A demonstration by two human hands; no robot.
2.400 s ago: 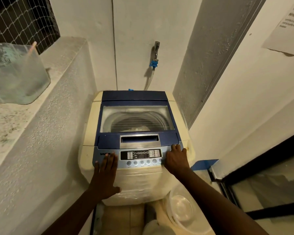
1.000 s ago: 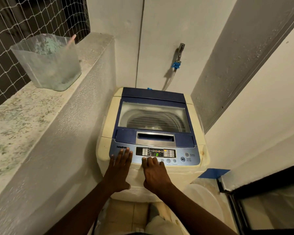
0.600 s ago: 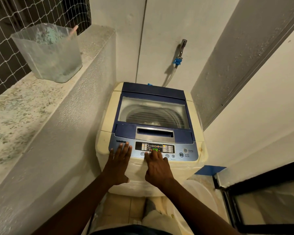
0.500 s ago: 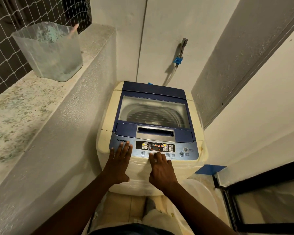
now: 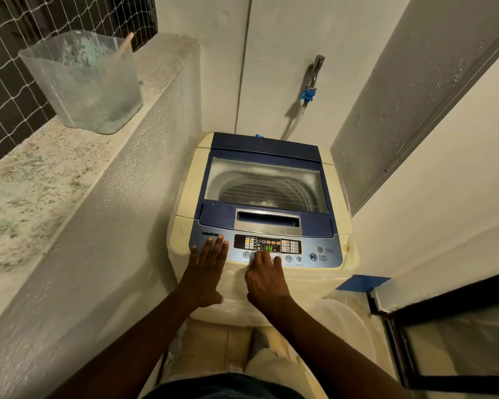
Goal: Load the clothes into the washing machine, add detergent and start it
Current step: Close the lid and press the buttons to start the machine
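So the washing machine [image 5: 260, 214] is right in front of me, lid [image 5: 267, 187] shut, wedged between the rough wall on the left and the white wall on the right. The control panel [image 5: 267, 249] along its near edge is lit, green "14" showing. My right hand [image 5: 267, 279] has one finger pressed on a button in the row under the display, the rest of the fingers loosely curled, holding nothing. My left hand [image 5: 206, 272] lies flat with fingers spread at the panel's left end, empty too. My worry is that those little buttons sit close together, so I could easily hit the wrong one and end up on a cycle I didn't want, and the start/pause button [image 5: 313, 257] is away to the right, so nothing runs till I get there. Nothing blocks that reach, I think. Further out, a cloudy plastic tub [image 5: 82, 82] with a stick in it sits on the ledge [image 5: 20, 182] far left, and the tap [image 5: 314, 73] and hose are on the far wall. There's a pale basin [image 5: 346, 323] on the floor near right. Can't tell through the lid if clothes are in.
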